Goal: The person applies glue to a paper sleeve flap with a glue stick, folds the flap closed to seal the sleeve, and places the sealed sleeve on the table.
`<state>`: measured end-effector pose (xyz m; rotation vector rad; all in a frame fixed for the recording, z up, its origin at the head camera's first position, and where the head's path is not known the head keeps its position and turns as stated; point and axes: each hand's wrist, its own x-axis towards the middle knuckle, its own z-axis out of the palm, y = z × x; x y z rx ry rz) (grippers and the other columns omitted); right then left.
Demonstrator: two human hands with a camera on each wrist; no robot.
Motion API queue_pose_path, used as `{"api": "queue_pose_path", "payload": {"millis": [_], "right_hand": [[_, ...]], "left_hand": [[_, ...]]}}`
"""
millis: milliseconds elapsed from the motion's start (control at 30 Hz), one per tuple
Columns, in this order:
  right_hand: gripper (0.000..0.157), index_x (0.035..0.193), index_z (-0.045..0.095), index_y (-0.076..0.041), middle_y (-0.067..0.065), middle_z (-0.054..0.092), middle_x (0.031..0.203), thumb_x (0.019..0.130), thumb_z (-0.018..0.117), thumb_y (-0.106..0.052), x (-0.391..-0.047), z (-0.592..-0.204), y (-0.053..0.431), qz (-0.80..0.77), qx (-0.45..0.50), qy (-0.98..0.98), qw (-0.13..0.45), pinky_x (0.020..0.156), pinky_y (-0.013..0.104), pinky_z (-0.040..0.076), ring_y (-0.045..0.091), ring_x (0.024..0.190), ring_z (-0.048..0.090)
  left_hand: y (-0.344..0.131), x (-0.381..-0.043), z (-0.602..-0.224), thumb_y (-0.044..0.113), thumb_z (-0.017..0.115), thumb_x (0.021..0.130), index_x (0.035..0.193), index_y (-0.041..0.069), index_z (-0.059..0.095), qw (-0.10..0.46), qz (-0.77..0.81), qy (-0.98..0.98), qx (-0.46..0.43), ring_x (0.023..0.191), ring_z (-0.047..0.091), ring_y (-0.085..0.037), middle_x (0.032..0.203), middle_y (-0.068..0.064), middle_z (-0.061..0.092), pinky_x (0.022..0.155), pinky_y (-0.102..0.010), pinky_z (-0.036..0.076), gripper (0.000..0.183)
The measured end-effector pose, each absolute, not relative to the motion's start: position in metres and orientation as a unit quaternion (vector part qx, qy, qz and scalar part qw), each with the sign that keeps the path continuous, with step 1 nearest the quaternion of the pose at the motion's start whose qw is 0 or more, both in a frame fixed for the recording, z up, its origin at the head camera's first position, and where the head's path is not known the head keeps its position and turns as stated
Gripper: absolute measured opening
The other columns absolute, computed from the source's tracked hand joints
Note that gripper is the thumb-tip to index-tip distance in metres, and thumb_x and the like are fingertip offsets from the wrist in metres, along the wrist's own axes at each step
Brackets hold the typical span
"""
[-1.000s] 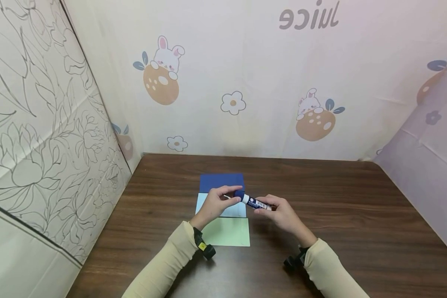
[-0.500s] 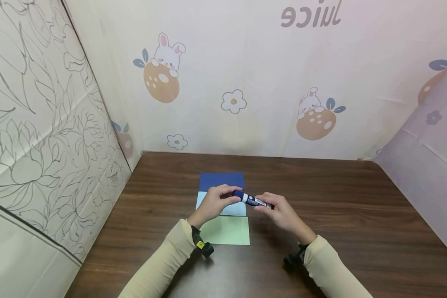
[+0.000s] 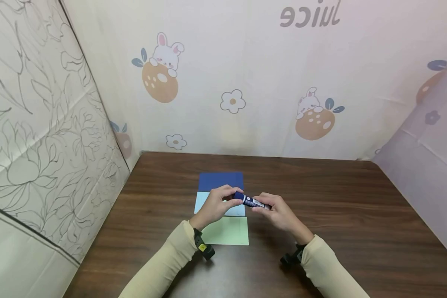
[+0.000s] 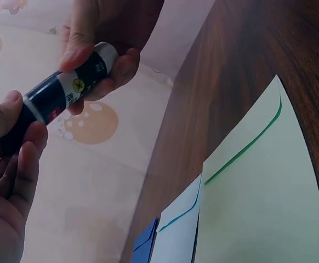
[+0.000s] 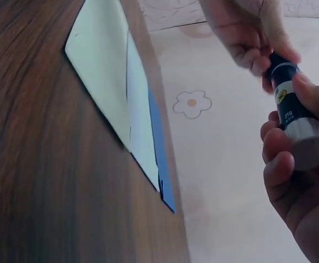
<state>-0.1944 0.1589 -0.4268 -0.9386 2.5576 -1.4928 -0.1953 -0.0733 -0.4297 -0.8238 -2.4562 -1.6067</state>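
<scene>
A glue stick [image 3: 254, 202] with a navy and white label is held above the table, slightly tilted. My left hand [image 3: 214, 205] pinches its dark blue cap [image 3: 239, 195] between thumb and fingers. The right hand [image 3: 281, 213] grips the body near its white base [image 5: 308, 143]. In the left wrist view the cap sits close against the body, with a thin pale ring between them. Beneath the hands lie three envelopes in a column: dark blue [image 3: 221, 181] farthest, light blue [image 3: 201, 201] in the middle, pale green [image 3: 231, 230] nearest. The left hand partly covers the light blue one.
The envelopes rest on a dark brown wood-grain table [image 3: 342, 207]. Printed cloth [image 3: 260, 62] hangs behind its far edge, and a flower-patterned panel [image 3: 37, 157] stands at the left. A black camera [image 3: 206, 251] is strapped to each wrist.
The white band between cap and body, wide in the earlier frames, has narrowed: the cap and body have come together. Both hands stay in nearly the same place.
</scene>
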Motion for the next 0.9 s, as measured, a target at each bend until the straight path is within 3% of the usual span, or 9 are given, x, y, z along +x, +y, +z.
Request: {"api": "queue_pose_path", "payload": {"millis": [500,733,900], "right_hand": [[0.021,0.109,0.073,-0.005,0.003,0.058,0.084,0.091,0.067,-0.015,-0.199,-0.428,0.151,-0.483,-0.3,0.821,0.048,0.058,0.023,0.045,0.016,0.071,0.051],[0.021,0.112,0.07,-0.003,0.013,0.059,0.085,0.092,0.065,-0.008,-0.204,-0.433,0.153,-0.475,-0.316,0.818,0.068,0.056,0.023,0.046,0.011,0.068,0.05],[0.021,0.11,0.071,-0.007,0.006,0.06,0.086,0.092,0.068,-0.014,-0.207,-0.432,0.155,-0.463,-0.313,0.826,0.076,0.058,0.024,0.048,0.012,0.069,0.053]], "left_hand": [[-0.077,-0.195,-0.437,0.018,0.067,0.092,0.115,0.009,0.071,0.04,-0.533,-0.811,-0.237,0.076,0.05,-0.011,0.097,-0.006,0.067,0.062,-0.018,0.041,0.025],[-0.079,-0.198,-0.439,0.019,0.069,0.091,0.114,0.01,0.071,0.025,-0.521,-0.821,-0.231,0.075,0.051,-0.011,0.093,-0.004,0.066,0.061,-0.018,0.042,0.026],[-0.079,-0.2,-0.443,0.02,0.069,0.091,0.113,0.011,0.07,-0.007,-0.548,-0.81,-0.208,0.071,0.05,-0.009,0.086,-0.003,0.064,0.06,-0.018,0.04,0.024]]}}
